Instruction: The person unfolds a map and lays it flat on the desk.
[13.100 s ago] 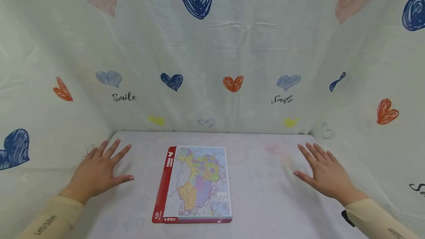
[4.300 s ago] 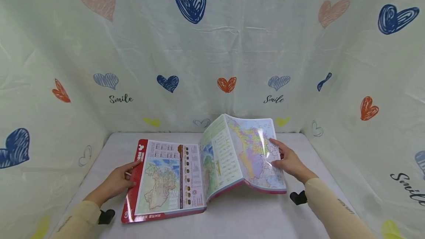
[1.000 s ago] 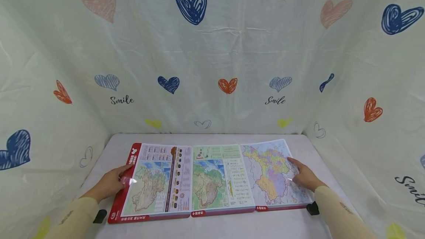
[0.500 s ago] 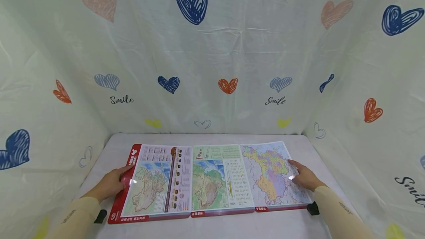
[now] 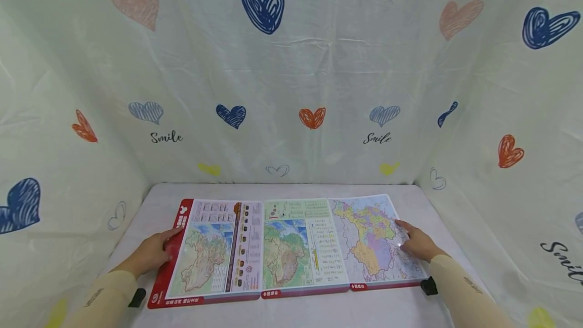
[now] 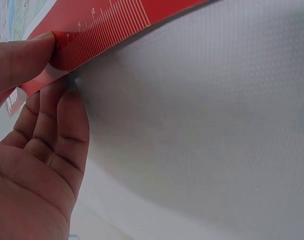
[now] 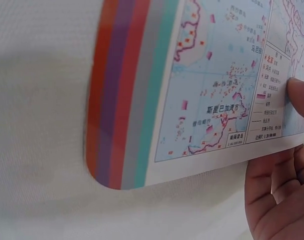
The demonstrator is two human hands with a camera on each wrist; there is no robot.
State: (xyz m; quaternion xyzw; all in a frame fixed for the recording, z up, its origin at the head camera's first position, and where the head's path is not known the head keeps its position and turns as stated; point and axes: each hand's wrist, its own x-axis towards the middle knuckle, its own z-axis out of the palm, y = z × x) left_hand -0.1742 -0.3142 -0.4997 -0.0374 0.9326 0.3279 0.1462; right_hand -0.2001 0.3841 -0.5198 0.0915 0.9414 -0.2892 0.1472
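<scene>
A laminated folding map [image 5: 298, 247] lies spread across the table as three side-by-side panels, with a red border strip [image 6: 112, 27] along its left edge. My left hand [image 5: 148, 254] pinches that strip, the thumb [image 6: 22, 62] on top and the fingers curled underneath in the left wrist view. At the opposite end, my right hand [image 5: 420, 244] grips the right panel [image 5: 371, 239]. The right wrist view has its thumb [image 7: 301, 97] on the printed face and the other fingers [image 7: 272, 187] below the edge. Striped page tabs [image 7: 127, 100] run along one side of that panel.
The map rests on a table with a white cover [image 5: 300, 313]. White cloth curtains [image 5: 196, 65] printed with hearts and "Smile" rise behind the table and on both sides. A dark object [image 5: 137, 297] shows under the left sleeve, another dark object [image 5: 428, 286] by the right sleeve.
Folded up and untouched at first, the map was then partly unfolded with its right part raised. Now its three panels lie spread out. Over the last second hands and map have hardly moved.
</scene>
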